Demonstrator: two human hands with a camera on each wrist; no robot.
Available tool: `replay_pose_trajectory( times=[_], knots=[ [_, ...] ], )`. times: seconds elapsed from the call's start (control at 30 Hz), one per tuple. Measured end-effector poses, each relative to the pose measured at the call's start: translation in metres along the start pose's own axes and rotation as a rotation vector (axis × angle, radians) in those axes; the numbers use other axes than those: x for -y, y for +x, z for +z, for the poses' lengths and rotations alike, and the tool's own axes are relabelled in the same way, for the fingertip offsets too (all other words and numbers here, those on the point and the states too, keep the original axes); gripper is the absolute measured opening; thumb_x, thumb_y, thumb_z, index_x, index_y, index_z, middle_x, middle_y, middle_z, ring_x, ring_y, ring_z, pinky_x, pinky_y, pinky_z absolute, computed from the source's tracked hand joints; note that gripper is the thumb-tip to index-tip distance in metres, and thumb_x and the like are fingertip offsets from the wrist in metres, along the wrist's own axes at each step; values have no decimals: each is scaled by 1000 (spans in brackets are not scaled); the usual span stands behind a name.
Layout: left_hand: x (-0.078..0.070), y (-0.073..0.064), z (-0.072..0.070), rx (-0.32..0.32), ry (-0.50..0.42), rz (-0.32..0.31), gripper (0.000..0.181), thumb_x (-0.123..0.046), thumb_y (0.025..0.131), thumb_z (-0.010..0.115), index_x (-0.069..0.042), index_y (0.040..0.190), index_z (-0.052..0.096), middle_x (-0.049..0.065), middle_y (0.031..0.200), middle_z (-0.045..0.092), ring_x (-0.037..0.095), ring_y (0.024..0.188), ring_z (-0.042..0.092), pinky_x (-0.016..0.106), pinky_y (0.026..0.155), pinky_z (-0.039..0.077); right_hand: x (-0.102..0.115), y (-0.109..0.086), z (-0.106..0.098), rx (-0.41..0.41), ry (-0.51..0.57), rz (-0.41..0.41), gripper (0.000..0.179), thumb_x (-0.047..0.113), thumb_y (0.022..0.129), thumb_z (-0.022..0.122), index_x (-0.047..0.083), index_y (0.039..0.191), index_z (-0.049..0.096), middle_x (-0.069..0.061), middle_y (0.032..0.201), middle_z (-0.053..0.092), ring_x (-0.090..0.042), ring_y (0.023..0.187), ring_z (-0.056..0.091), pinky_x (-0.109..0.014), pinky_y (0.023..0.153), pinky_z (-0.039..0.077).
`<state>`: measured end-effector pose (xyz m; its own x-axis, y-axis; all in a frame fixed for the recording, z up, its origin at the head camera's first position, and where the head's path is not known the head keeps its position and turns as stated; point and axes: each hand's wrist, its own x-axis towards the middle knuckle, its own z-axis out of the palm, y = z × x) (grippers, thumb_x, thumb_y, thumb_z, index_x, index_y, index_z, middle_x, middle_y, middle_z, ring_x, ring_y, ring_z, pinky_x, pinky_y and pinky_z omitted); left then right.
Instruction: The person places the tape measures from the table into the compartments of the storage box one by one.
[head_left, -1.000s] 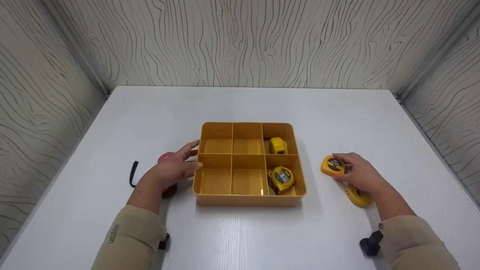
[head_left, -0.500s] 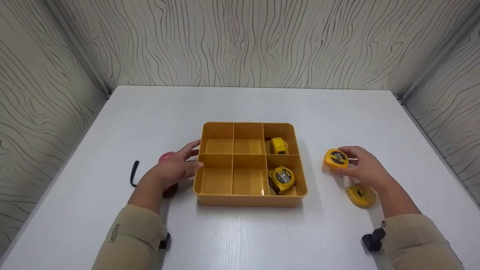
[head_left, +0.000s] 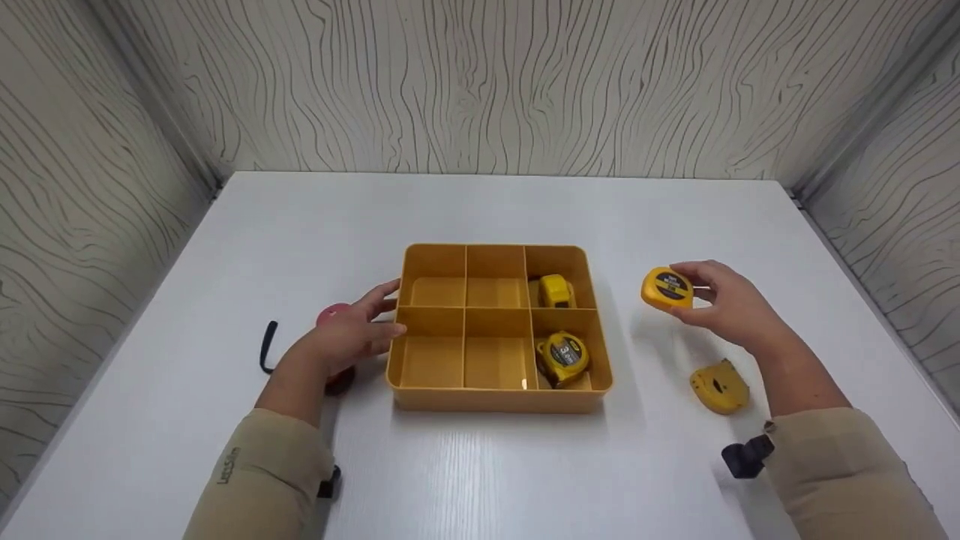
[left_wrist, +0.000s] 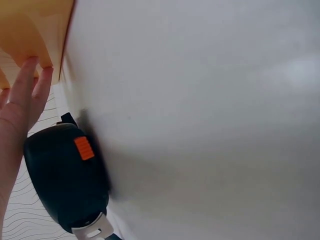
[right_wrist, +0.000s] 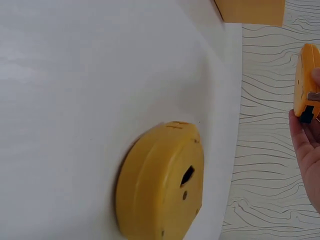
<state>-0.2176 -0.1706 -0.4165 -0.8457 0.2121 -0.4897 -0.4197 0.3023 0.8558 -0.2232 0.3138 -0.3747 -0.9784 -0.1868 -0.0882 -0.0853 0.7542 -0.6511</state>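
Note:
A mustard-yellow box with several compartments stands mid-table. My left hand rests against its left wall, straight fingers on the side and the thumb at the rim. Beneath that hand, partly hidden, is a dark tape measure with an orange button. My right hand pinches an orange-yellow tape measure with a black label, raised above the table right of the box. Another yellow tape measure lies below that hand, a slot showing on its upper face.
In the box's right column sit a yellow tape measure at the back and one with a grey label in front. Partly behind my left hand show a pink-red round thing and a black strap. Patterned panels surround the white table.
My right hand has lifted the orange-yellow tape measure off the table and moved it away from me, uncovering the yellow one below. The left hand stays at the box.

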Motion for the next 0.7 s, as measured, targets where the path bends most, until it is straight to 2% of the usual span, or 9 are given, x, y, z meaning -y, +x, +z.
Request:
replay_pose_trajectory(
  times=[0.27,0.43,0.6,0.7],
  knots=[
    [0,-1,-1,26,-31,34,73,-27,76,74,-55,130,33,-13,137,34,15,123,42,40,99,40,26,6,-7,-3,-29,-69,62,20,81,70,5,133,41,-11,128,42,-33,120,45,-35,92,41],
    [1,0,-1,13,-28,22,76,-30,73,76,-55,131,33,-13,138,34,16,123,42,41,99,39,47,11,-10,1,-58,-87,59,17,80,71,9,132,45,-6,127,45,-29,118,47,-36,92,43],
    [1,0,-1,10,-11,16,76,-31,74,75,-55,132,32,-12,140,34,16,123,41,42,100,38,62,17,-8,28,-87,-163,59,18,79,72,8,131,46,-7,126,47,-29,116,49,-39,92,44],
    [1,-1,-1,9,-5,19,75,-31,75,74,-54,132,32,-11,141,33,16,123,41,43,100,38,74,21,-5,53,-106,-182,59,20,79,72,8,131,47,-6,124,48,-28,116,49,-40,93,44]
  ],
)
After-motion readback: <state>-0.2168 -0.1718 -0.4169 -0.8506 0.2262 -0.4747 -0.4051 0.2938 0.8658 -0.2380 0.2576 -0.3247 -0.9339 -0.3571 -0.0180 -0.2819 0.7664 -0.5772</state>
